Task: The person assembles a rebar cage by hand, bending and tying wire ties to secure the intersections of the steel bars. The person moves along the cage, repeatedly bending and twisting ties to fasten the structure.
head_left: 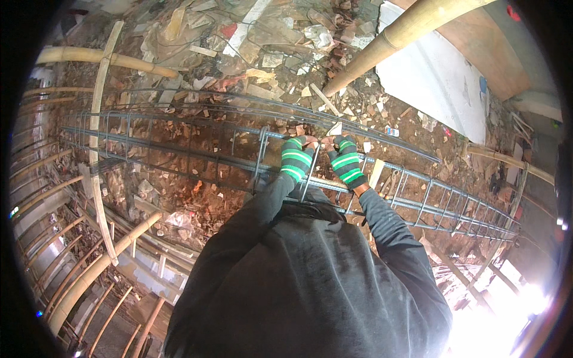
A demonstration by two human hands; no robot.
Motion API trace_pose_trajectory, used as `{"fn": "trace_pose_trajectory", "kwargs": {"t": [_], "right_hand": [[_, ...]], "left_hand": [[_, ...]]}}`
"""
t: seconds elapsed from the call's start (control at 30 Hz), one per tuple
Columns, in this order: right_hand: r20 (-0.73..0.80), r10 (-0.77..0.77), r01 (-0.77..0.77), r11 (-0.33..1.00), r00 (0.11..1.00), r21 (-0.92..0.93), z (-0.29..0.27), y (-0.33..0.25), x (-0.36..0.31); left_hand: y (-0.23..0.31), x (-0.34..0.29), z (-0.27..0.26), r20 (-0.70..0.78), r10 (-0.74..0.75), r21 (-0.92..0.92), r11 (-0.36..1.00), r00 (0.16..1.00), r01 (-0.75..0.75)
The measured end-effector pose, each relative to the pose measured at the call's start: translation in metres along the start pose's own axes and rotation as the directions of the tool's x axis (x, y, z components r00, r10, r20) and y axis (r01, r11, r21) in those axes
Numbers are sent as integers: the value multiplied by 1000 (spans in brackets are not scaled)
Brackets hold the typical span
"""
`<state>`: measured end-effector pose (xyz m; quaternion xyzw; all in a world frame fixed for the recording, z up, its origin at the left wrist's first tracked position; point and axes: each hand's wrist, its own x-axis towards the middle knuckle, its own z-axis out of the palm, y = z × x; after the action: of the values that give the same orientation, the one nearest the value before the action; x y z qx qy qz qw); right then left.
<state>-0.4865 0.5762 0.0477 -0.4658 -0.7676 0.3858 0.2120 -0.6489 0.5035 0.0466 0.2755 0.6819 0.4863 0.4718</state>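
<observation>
A long cage of steel rebar [412, 207] lies across in front of me, its bars joined by square stirrups. My left hand [296, 159], in a fingerless glove striped green, black and white, is closed at the cage's far top bar, its fingertips on a stirrup [308, 173]. Just right of that stirrup, my right hand [346, 161], in a matching glove, has its fingers bent together at the same bar. Whatever is between the right fingertips is too small to make out. Another stirrup [261, 156] stands left of my left hand.
Loose rebar rods [382, 138] run along the cage's far side. A thick bamboo pole [394, 42] slants down at the upper right beside a white panel [430, 71]. Rubble [268, 77] covers the ground beyond. A wooden strip [95, 143] crosses the cage at left, near bamboo framing [77, 292].
</observation>
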Motion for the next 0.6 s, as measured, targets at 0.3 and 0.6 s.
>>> {"fn": "trace_pose_trajectory", "kwargs": {"t": [0.3, 0.6], "right_hand": [[-33, -199, 194, 975, 979, -109, -9, -2, 0], [66, -297, 302, 949, 953, -93, -26, -13, 12]], "left_hand": [[9, 17, 16, -60, 149, 413, 904, 987, -112], [-5, 11, 9, 41, 83, 403, 911, 996, -92]]}}
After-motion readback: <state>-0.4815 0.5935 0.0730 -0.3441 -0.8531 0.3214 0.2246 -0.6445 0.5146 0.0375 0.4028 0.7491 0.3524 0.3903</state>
